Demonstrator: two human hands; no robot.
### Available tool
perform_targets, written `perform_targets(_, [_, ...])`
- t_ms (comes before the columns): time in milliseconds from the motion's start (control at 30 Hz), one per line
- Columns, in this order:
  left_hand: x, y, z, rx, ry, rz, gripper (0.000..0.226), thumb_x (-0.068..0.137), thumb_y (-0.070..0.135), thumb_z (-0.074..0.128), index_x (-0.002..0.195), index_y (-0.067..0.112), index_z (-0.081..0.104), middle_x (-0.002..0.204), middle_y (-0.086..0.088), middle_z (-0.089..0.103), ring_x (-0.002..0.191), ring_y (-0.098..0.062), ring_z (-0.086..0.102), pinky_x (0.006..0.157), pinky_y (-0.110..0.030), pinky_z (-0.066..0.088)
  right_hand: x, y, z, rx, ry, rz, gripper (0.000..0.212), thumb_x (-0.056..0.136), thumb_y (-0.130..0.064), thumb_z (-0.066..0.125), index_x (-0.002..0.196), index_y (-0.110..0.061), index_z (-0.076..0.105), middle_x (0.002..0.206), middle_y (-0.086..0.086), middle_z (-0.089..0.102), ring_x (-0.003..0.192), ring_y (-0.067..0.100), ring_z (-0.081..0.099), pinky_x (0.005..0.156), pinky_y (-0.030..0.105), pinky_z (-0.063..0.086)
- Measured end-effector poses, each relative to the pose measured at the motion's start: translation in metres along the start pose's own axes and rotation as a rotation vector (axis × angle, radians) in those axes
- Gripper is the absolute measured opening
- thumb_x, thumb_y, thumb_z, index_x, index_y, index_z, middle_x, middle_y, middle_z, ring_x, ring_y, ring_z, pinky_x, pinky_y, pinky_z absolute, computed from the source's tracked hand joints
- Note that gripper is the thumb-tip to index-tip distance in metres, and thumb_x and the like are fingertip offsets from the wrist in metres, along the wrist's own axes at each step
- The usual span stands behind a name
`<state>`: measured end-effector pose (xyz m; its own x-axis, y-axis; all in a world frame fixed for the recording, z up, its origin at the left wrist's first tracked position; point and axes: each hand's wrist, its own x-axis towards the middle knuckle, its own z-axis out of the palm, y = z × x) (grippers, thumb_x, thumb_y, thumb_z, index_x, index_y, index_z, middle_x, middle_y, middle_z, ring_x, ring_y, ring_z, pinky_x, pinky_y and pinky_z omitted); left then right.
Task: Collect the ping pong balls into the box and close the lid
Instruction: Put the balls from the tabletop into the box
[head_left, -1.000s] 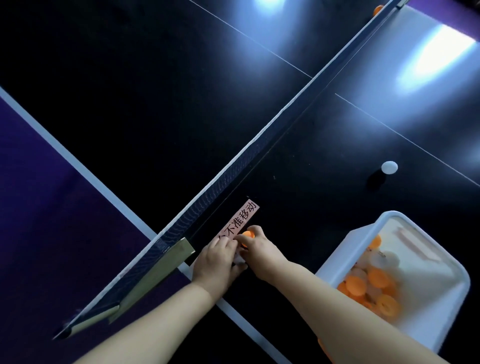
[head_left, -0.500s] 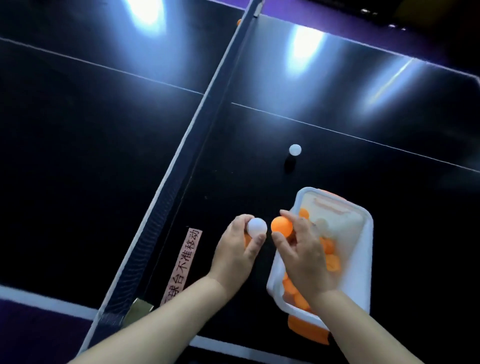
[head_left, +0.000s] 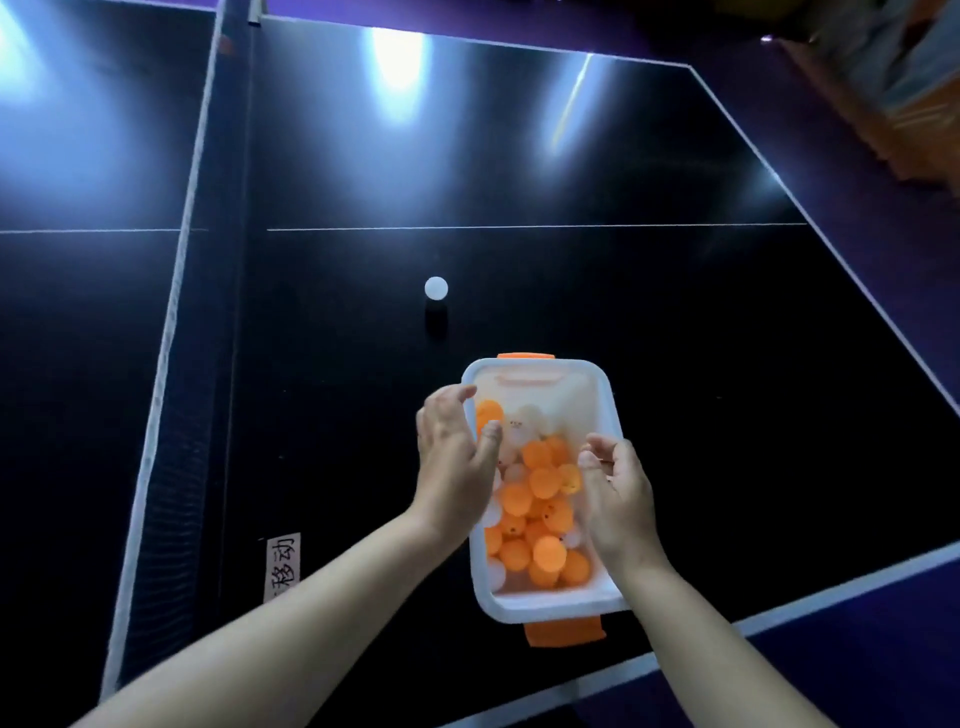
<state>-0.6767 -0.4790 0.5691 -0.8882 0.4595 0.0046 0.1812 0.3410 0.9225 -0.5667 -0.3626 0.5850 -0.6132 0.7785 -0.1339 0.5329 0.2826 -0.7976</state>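
Observation:
A white plastic box (head_left: 608, 395) with orange latches stands on the dark table, lidless, holding several orange and white ping pong balls (head_left: 540, 483). My left hand (head_left: 452, 452) hovers over the box's left rim, fingers spread, with nothing in it. Over the right rim my right hand (head_left: 618, 483) is also open and empty. One white ball (head_left: 436, 288) lies alone on the table beyond the box. No lid is visible.
The net (head_left: 171, 364) runs along the left, with a paper label (head_left: 283, 566) on the table beside it. The table's white edge line (head_left: 831, 244) runs down the right side. An orange spot (head_left: 224, 44) sits near the far net post.
Half a second ago my left hand held a white ball and my right an orange one. Both hands have moved over the box and opened, and those balls are no longer in them.

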Motion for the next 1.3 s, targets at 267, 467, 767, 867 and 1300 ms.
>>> perform_targets(267, [0.122, 0.002, 0.014, 0.184, 0.023, 0.035, 0.035, 0.09, 0.01, 0.049, 0.124, 0.01, 0.052, 0.129, -0.002, 0.049, 0.123, -0.016, 0.035, 0.1, -0.019, 0.025, 0.065, -0.021, 0.022, -0.016, -0.144, -0.096, 0.014, 0.094, -0.02, 0.052, 0.1, -0.027, 0.063, 0.089, -0.008, 0.065, 0.085, 0.011, 0.064, 0.076, 0.031, 0.055])
perform_targets(467, [0.217, -0.029, 0.029, 0.407, -0.044, -0.088, 0.043, 0.086, 0.0, 0.042, 0.127, 0.011, 0.052, 0.14, -0.002, 0.043, 0.13, -0.019, 0.035, 0.101, -0.03, 0.036, 0.145, -0.042, 0.041, -0.071, -0.224, -0.418, 0.016, 0.088, -0.013, 0.055, 0.09, -0.021, 0.069, 0.076, -0.015, 0.064, 0.073, 0.007, 0.064, 0.067, 0.032, 0.055])
perform_targets(767, [0.282, -0.079, 0.048, 0.749, -0.267, -0.242, 0.066, 0.081, -0.011, 0.04, 0.134, 0.027, 0.046, 0.151, -0.001, 0.026, 0.137, -0.02, 0.025, 0.095, -0.04, 0.045, 0.232, -0.026, 0.059, -0.1, -0.3, -0.566, 0.016, 0.086, -0.009, 0.055, 0.092, -0.015, 0.069, 0.074, -0.016, 0.059, 0.065, 0.002, 0.057, 0.061, 0.025, 0.053])
perform_targets(867, [0.283, -0.087, 0.052, 0.786, -0.251, -0.252, 0.056, 0.084, -0.007, 0.043, 0.129, 0.025, 0.05, 0.13, -0.004, 0.041, 0.121, -0.023, 0.036, 0.081, -0.04, 0.049, 0.237, -0.019, 0.062, -0.107, -0.368, -0.467, 0.016, 0.088, -0.009, 0.055, 0.091, -0.017, 0.069, 0.069, -0.017, 0.056, 0.064, 0.005, 0.056, 0.06, 0.029, 0.052])
perform_targets(1300, [0.193, -0.009, 0.033, 0.084, -0.098, -0.174, 0.028, 0.079, 0.025, 0.071, 0.104, 0.022, 0.059, 0.088, 0.009, 0.061, 0.078, -0.011, 0.058, 0.078, -0.034, 0.052, 0.209, -0.031, 0.04, -0.175, -0.269, -0.588, 0.017, 0.085, -0.004, 0.058, 0.092, -0.014, 0.07, 0.083, -0.004, 0.068, 0.073, 0.007, 0.06, 0.066, 0.024, 0.051])
